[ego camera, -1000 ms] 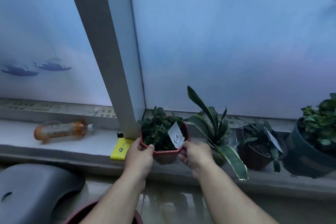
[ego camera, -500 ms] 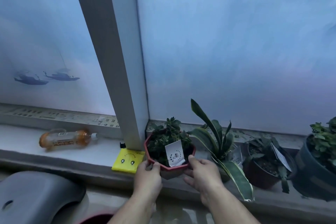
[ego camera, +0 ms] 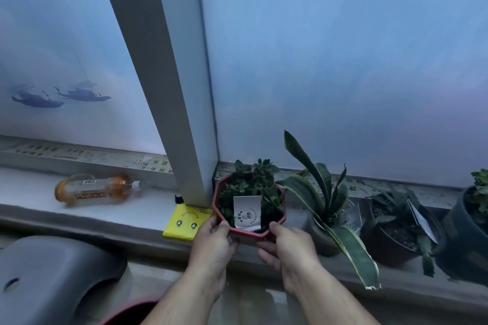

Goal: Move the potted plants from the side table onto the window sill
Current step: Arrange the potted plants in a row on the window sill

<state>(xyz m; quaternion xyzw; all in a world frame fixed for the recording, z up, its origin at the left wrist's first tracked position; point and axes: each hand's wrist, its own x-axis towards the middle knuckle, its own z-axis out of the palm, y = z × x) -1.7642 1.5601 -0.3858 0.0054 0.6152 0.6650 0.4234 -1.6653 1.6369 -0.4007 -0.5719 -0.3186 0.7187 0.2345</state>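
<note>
A red many-sided pot (ego camera: 220, 194) with a small leafy plant and a white label stands on the window sill (ego camera: 148, 210), next to the window post. My left hand (ego camera: 212, 243) grips its near left rim. Curled round the near right rim is my right hand (ego camera: 286, 245). To the right on the sill stand a pot with a long-leaved plant (ego camera: 320, 200), a dark brown pot (ego camera: 396, 240) and a dark pot (ego camera: 467, 243) at the frame edge.
An orange-tinted plastic bottle (ego camera: 95, 190) lies on its side on the sill at the left. A yellow card (ego camera: 186, 221) lies on the sill beside the red pot. A grey curved object (ego camera: 52, 277) is below at the left, and a red rim (ego camera: 129, 311) shows at the bottom.
The red pot has gone from held just above the sill edge to further back on the sill beside the window post. Both hands stayed on its rim.
</note>
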